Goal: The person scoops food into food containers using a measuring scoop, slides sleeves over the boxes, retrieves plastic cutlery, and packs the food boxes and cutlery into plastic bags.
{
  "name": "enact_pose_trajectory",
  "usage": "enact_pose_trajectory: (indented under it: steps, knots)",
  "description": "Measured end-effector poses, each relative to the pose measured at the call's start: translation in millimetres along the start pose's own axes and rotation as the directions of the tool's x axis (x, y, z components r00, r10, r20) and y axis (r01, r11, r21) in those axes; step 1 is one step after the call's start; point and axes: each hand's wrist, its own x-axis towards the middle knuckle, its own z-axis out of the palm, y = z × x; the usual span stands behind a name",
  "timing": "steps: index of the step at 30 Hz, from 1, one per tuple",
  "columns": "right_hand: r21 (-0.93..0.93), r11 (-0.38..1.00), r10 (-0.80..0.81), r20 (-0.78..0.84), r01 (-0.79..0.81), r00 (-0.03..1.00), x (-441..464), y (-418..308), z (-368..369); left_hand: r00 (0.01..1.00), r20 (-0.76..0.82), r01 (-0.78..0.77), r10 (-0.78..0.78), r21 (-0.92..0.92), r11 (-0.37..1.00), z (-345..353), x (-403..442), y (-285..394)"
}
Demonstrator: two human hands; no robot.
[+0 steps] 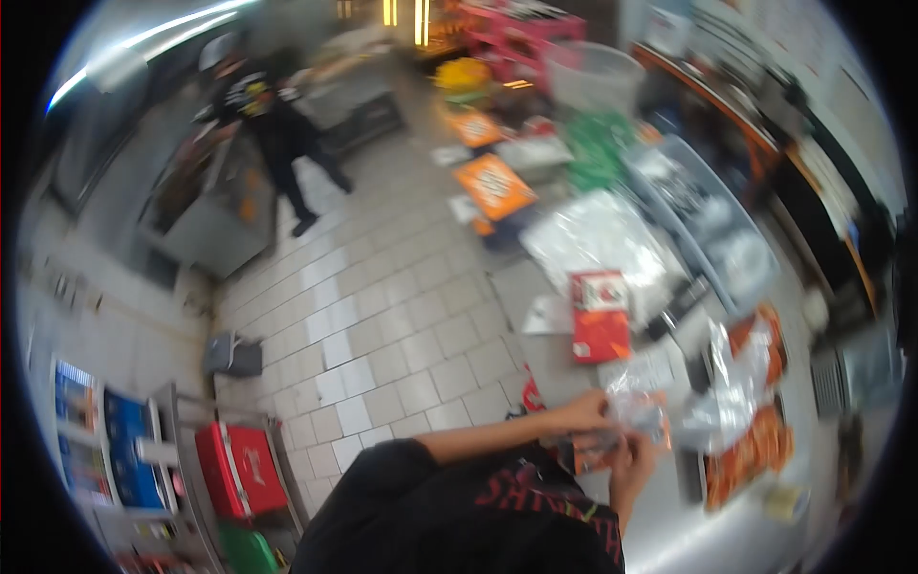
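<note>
Both hands are together over the near part of a metal table. My left hand has its fingers closed on the edge of a clear plastic bag. Just below it, my right hand pinches the same bag from the near side. What the bag holds is too blurred to name, though some orange shows at its edge. A red box lies beyond the hands, next to a white plastic sheet or bag. Right of the hands are crumpled clear plastic and orange-brown packs.
A blue-grey crate with plastic-wrapped items, a green bag, an orange box and a clear tub stand farther back. Across the tiled floor, a person in dark clothes stands by a counter. A red cooler is at lower left.
</note>
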Motion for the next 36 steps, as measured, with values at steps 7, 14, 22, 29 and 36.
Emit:
enact_pose_trajectory:
  steps: [7,14,22,29,36]
  knots:
    - [0.519,0.816,0.223,0.127,-0.256,0.967,11.3,-14.9,-9.5,0.975,0.034,-0.219,0.218,0.026,0.975,17.0,-2.3,-25.7]
    - [0.396,0.895,0.128,0.214,-0.206,0.968,18.5,8.6,-19.2,0.956,-0.047,-0.290,0.288,-0.040,0.956,15.2,-4.2,-32.3]
    - [0.413,0.867,0.084,0.433,-0.281,0.897,31.0,26.9,-34.0,0.970,0.167,-0.161,0.176,-0.099,0.982,5.6,-9.0,-16.5]
    - [0.388,0.866,0.092,0.496,-0.315,0.863,33.1,38.2,-41.6,0.891,0.149,-0.444,0.429,0.086,0.892,9.7,6.2,-61.0]
    - [0.378,0.849,0.160,0.484,-0.370,0.861,35.6,19.3,-43.3,0.859,0.239,-0.502,0.452,0.221,0.836,7.1,9.0,-55.2]
